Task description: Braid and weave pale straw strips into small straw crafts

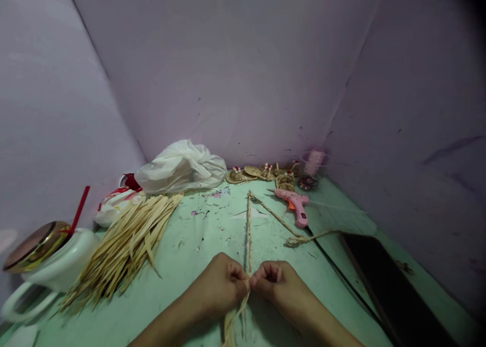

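A thin braid of straw-coloured fibre (249, 230) runs straight up the table from between my hands. At its far end it bends back to the right, toward a small knot beside the glue gun's cord. My left hand (224, 284) pinches the near end of the braid between thumb and forefinger. Right against it, my right hand (277, 286) is closed in a pinch on the same spot. Loose, unbraided strands (231, 324) hang below my fingertips toward the table's near edge. The exact crossing of the strands is hidden by my fingers.
Dry flat fibre strips (129, 246) lie left, near a white mug (72, 256) with a gold lid. A white plastic bag (182, 167) and small woven hats (237, 175) sit along the back wall. Right are a pink glue gun (296, 203) and a dark flat slab (387, 281).
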`<move>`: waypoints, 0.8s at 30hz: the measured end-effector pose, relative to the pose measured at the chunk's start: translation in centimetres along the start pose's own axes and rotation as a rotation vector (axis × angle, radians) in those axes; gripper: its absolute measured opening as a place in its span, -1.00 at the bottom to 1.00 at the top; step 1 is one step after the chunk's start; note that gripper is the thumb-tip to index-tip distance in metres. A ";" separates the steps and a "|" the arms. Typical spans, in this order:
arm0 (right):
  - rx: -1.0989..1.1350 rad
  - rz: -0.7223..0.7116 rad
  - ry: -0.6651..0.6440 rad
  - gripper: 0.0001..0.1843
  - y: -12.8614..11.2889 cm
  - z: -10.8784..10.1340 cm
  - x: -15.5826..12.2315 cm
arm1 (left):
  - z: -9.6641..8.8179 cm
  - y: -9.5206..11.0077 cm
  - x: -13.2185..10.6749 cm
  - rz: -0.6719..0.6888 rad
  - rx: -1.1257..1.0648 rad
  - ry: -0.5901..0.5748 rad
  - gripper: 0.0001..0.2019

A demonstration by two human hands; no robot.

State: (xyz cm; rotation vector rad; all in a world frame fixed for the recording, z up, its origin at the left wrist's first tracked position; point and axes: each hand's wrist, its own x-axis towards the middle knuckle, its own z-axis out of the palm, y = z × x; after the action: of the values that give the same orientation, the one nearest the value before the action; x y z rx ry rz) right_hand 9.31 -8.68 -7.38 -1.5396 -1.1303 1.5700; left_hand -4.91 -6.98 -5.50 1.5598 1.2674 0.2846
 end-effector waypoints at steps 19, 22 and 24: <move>0.190 0.077 -0.144 -0.88 -0.3 -0.2 -0.5 | 0.9 2.4 -2.5 -0.042 0.056 0.292 -0.71; 0.184 0.028 -0.206 -0.85 -0.4 -0.5 -0.5 | 0.3 2.3 -1.6 -0.182 -0.335 0.065 -0.71; 0.162 -0.039 -0.260 -0.82 -0.3 -0.7 -0.4 | 0.7 1.7 -0.8 -0.207 -0.488 -0.068 -0.73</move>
State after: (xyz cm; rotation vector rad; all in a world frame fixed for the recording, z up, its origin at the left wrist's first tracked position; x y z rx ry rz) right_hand 9.97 -8.81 -6.95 -1.2271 -1.1312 1.8262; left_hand -3.78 -7.84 -4.04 1.0088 1.1865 0.3728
